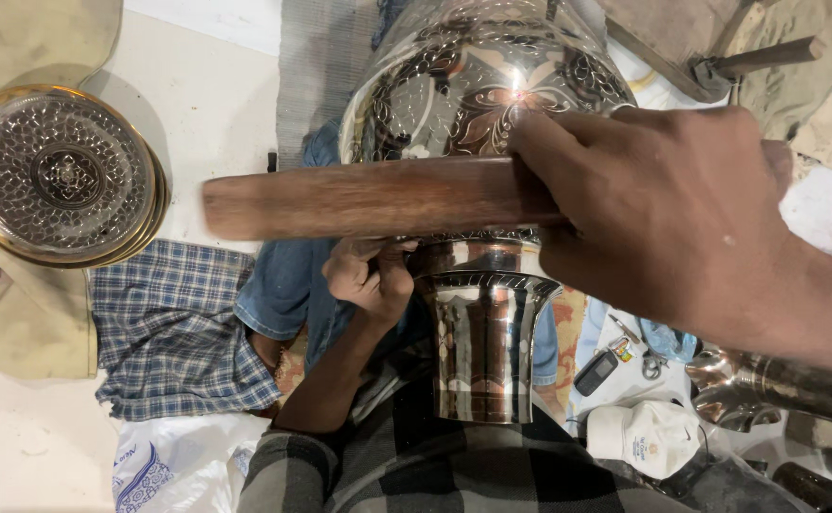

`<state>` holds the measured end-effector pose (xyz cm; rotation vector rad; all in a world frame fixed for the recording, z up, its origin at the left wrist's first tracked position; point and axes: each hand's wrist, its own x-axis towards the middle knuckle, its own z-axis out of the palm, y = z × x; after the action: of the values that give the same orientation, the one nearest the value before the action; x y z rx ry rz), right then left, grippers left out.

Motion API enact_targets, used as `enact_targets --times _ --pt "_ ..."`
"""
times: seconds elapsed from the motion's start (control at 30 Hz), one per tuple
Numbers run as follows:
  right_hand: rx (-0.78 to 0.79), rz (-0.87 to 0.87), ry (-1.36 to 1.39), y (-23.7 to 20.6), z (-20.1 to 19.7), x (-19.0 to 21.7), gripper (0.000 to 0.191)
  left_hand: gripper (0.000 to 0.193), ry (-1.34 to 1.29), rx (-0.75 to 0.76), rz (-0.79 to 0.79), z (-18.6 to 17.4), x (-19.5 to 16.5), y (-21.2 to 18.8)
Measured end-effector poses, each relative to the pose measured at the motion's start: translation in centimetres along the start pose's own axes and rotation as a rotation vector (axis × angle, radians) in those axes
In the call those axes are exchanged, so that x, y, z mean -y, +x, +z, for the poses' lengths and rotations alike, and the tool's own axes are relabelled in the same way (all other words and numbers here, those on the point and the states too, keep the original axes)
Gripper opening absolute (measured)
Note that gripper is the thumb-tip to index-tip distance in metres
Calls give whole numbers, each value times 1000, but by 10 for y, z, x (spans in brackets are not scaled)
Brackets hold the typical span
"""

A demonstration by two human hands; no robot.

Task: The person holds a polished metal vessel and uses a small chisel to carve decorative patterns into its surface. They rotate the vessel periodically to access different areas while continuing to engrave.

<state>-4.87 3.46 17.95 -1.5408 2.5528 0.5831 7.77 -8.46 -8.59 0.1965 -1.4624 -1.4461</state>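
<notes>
Now we steady the large engraved silver-coloured metal vase (478, 114) lying across our lap; our right hand (663, 214) is closed around the long brown wooden stick (368, 198) laid across it, while our left hand (370, 275) curls against its neck.

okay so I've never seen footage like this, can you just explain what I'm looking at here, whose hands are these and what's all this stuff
This is one picture from a camera worn on a person's head, looking down at their own lap and hands. No machine is involved. A large shiny metal pot with engraved flower patterns lies across their lap, its flared neck pointing toward them. The right hand grips a wooden stick held across the pot. The left hand is pressed against the pot just under the stick; whether it holds something small I cannot tell. Off to the left lie stacked engraved metal plates and a blue checked cloth. To the right are a white cap and some keys.
</notes>
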Motion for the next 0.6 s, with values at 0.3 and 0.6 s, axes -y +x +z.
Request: enact_targets --times 0.3,0.6 --pt "133 -290 -365 32 -56 38 29 17 208 -81 14 -5 3 -11" --pt "-24 -214 -35 37 -36 43 16 18 210 -67 6 -7 0 -6"
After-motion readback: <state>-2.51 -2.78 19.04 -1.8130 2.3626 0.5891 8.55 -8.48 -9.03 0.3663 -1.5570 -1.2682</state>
